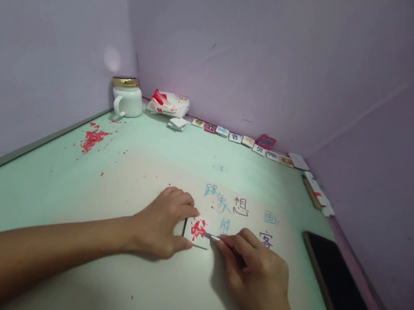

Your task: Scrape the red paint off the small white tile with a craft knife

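White block [201,242], red-flecked | left fingers [182,244] hold its edges | right fingers [237,243] pinch slim metal-tipped tool [214,237]

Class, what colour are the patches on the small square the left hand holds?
The patches are red, on a white square; best seen in the head view.

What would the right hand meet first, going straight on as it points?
Probably the white block: the slim tool in the right hand points at it, though contact is unclear.
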A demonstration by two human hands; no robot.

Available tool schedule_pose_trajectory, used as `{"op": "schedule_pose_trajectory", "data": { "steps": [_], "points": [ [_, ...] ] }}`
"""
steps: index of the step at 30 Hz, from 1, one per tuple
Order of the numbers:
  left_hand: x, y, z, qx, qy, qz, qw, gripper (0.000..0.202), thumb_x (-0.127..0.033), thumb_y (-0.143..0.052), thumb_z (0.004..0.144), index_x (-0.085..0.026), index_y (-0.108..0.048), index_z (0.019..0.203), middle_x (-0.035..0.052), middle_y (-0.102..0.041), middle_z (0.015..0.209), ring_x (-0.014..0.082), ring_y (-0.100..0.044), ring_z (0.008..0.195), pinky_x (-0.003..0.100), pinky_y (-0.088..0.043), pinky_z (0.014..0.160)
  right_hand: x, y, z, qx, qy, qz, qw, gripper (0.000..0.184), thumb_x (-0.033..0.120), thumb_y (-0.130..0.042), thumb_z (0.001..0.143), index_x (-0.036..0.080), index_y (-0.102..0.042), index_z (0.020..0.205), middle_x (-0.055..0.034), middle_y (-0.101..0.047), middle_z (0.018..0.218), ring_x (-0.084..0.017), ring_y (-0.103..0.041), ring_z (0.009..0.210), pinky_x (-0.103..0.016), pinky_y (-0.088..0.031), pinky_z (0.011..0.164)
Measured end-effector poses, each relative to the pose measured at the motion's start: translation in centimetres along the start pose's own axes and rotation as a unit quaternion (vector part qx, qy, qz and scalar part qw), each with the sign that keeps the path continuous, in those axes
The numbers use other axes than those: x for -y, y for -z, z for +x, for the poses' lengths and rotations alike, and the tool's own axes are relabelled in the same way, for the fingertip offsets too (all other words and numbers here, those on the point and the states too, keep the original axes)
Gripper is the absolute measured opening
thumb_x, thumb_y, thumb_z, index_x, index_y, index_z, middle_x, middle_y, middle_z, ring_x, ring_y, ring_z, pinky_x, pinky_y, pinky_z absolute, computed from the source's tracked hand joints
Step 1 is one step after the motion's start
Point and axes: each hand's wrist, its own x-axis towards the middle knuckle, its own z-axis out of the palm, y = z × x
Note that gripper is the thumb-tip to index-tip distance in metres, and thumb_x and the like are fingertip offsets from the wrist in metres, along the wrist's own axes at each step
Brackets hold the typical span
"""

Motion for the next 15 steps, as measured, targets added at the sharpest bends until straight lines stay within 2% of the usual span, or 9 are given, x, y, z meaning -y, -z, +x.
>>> {"op": "schedule_pose_trajectory", "data": {
  "steps": [8, 15],
  "points": [
    [-0.7, 0.8, 0.3, 0.03, -0.004, -0.016, 0.999, 0.032, -0.026, -0.07, 0.064, -0.016, -0.064, 0.094, 0.0086, -0.059, 0.096, 0.0255, -0.051, 0.089, 0.044, -0.037, 0.088, -0.3, -0.4, 0.1, 0.012, -0.024, -0.01, 1.0, 0.027, 0.038, -0.049, 0.088, 0.025, -0.07, 0.076, 0.0036, -0.061, 0.064, -0.01, -0.054, 0.049, -0.023, -0.029, 0.046],
    [-0.7, 0.8, 0.3, 0.038, 0.004, 0.001, 0.999, 0.034, -0.026, -0.073, 0.062, -0.016, -0.065, 0.093, 0.0081, -0.059, 0.096, 0.0257, -0.051, 0.088, 0.044, -0.037, 0.087, -1.6, -1.5, 1.2, -0.072, -0.016, -0.11, 0.991, 0.028, 0.034, -0.05, 0.089, 0.022, -0.072, 0.076, 0.0013, -0.064, 0.067, -0.01, -0.054, 0.048, -0.024, -0.024, 0.044]
  ]
}}
